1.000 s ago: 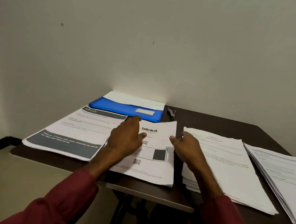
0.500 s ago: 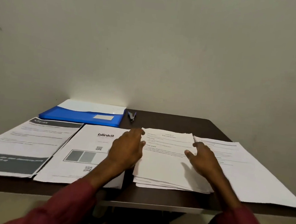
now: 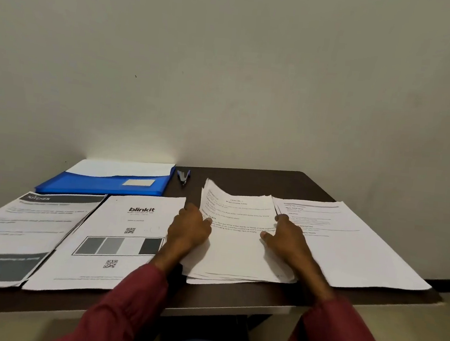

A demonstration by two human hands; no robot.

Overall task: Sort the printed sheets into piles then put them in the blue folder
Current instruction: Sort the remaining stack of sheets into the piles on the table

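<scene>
Four piles of printed sheets lie in a row on the dark table (image 3: 247,178). From the left: a "Kitchen" pile (image 3: 14,232), a "blinkit" pile (image 3: 118,242), a text pile (image 3: 235,251) and another text pile (image 3: 348,242). My left hand (image 3: 189,230) grips the left edge of the third pile, thumb on top. My right hand (image 3: 286,236) grips its right edge. That pile's far left corner curls up off the table. The blue folder (image 3: 101,186) lies closed at the back left, with white paper showing along its back edge.
A small blue-and-metal stapler-like tool (image 3: 183,176) lies at the back, between the folder and the held pile. A plain wall stands right behind the table. The piles reach close to the table's front edge, and the right pile overhangs the right side.
My hands have left the blinkit pile and closed on the sides of the text pile to its right. That pile's far edge now lifts. My view has swung right.
</scene>
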